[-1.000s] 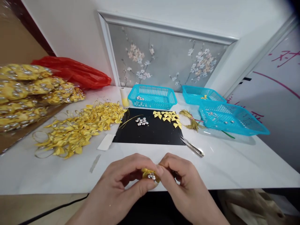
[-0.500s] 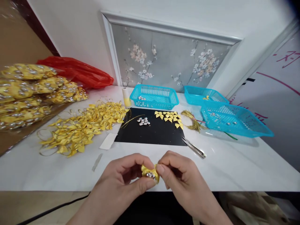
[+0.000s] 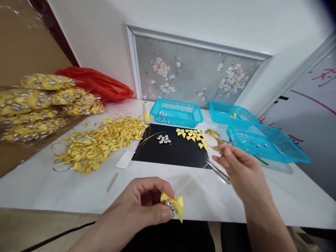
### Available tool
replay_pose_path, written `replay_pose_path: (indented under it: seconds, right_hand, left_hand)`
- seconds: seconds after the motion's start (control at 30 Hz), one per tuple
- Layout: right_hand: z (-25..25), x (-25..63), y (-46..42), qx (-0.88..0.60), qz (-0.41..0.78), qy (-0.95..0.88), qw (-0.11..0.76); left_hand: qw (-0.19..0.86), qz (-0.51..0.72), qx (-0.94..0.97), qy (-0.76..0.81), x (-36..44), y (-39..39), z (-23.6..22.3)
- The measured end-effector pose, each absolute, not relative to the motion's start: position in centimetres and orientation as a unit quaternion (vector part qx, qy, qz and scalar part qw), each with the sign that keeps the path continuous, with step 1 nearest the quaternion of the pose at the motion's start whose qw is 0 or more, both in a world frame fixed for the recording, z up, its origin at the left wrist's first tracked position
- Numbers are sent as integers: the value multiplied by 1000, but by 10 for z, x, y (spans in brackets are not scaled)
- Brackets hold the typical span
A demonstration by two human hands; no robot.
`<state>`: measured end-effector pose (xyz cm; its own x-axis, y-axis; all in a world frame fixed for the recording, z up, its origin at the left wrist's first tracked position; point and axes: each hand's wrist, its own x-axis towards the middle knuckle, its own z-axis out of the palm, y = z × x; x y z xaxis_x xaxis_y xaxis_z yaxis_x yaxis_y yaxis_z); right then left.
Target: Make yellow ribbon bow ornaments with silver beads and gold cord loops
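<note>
My left hand (image 3: 140, 204) is closed, pinching a yellow ribbon bow (image 3: 179, 207) between thumb and forefinger just past the table's near edge. A small cluster of silver beads (image 3: 169, 205) sits at the bow's middle. From the bow a thin pale thread (image 3: 187, 183) runs taut up to the right. At its far end, my right hand (image 3: 243, 171) is closed with fingertips together on the thread, raised over the table near the silver snips (image 3: 219, 172). The right fingers are slightly blurred.
On a black mat (image 3: 157, 154) lie loose silver beads (image 3: 164, 139) and yellow bows (image 3: 193, 134). A heap of finished yellow pieces (image 3: 99, 143) is at left. Blue baskets (image 3: 198, 119) stand behind, with a thread spool (image 3: 146, 112) and a gold cord bundle (image 3: 213, 134) nearby.
My right hand has left the bow and moved up and to the right, drawing the thread out. The left hand still holds the bow, which now shows more of its ribbon.
</note>
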<state>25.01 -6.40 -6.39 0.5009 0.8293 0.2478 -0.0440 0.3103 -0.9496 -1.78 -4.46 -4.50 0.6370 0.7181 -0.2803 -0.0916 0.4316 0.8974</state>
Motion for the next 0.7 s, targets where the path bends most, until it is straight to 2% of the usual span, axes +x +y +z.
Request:
replay_pose_path:
  seconds: [0.1,0.27,0.53,0.7]
  right_hand:
    - [-65,219,-80,-500,339,-492,627]
    - [-50,187,-90,-377,350,-710,482]
    - [-49,179,-86,-387,357,-721,450]
    - [-45,178,-96,-489,286,-739,365]
  left_hand:
    - [820,264,420,286,-12,-42,-47]
    - [889,198,352,215,-7,-40,-56]
    - [905,175,339,188,-9,-37,-75]
    - [824,229,464,231,-17,-31,-65]
